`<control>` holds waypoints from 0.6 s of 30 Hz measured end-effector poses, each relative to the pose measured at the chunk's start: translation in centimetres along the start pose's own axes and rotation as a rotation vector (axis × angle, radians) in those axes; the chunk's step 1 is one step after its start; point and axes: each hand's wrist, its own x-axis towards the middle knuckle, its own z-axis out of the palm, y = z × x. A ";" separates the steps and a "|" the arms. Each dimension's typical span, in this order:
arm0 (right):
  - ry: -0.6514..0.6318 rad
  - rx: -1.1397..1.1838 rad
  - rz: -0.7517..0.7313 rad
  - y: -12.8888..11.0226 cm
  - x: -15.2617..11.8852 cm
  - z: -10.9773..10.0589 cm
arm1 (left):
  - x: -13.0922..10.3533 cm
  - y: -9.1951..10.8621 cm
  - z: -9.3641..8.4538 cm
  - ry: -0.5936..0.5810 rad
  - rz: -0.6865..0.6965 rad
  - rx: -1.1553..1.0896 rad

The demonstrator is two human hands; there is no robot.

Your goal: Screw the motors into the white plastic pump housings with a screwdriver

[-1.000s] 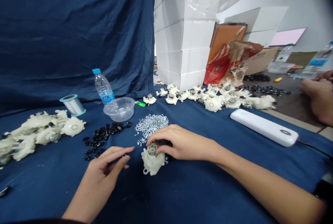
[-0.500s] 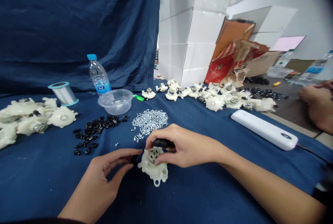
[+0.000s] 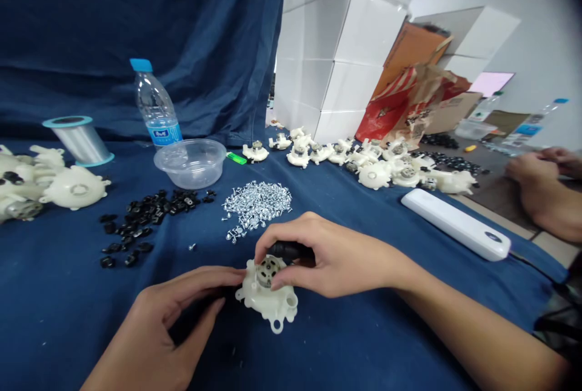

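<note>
First inspector: Head view. Where is the item lying?

Second inspector: The plastic casing [image 3: 262, 305] is resting on the blue-covered bench [image 3: 350, 348], between the hands, on the near side of the screw pile [image 3: 258, 202].

First inspector: And the fingers?

Second inspector: The right hand [image 3: 321, 254] is pinching the round metal cap [image 3: 268, 271] between thumb and forefinger, with a black handle [image 3: 290, 250] lying under its palm. The left hand [image 3: 170, 312] is pointing its forefinger at the casing's left edge, its thumb standing apart; whether it is gripping anything small, I cannot tell.

First inspector: How are you rating its handling?

Second inspector: I am expecting something light and stiff, possibly slightly slippery. The thin tabs are looking most breakable, so I am favouring a hold on the cap or main body.

First inspector: Appearance?

Second inspector: The shell is showing milky off-white with an uneven outline, a ring-shaped lug [image 3: 276, 325] is jutting towards the wearer, and the grey cap is displaying dark slots.
</note>
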 end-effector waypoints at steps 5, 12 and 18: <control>-0.012 -0.004 0.000 -0.3 0.1 0.0 | -0.2 0.1 0.9 0.083 0.010 0.014; -0.024 -0.009 0.022 -0.4 0.1 -0.1 | -0.6 0.7 1.2 0.201 0.032 0.149; -0.031 -0.001 0.018 -0.3 0.1 -0.2 | -0.5 1.8 1.6 0.293 -0.078 0.022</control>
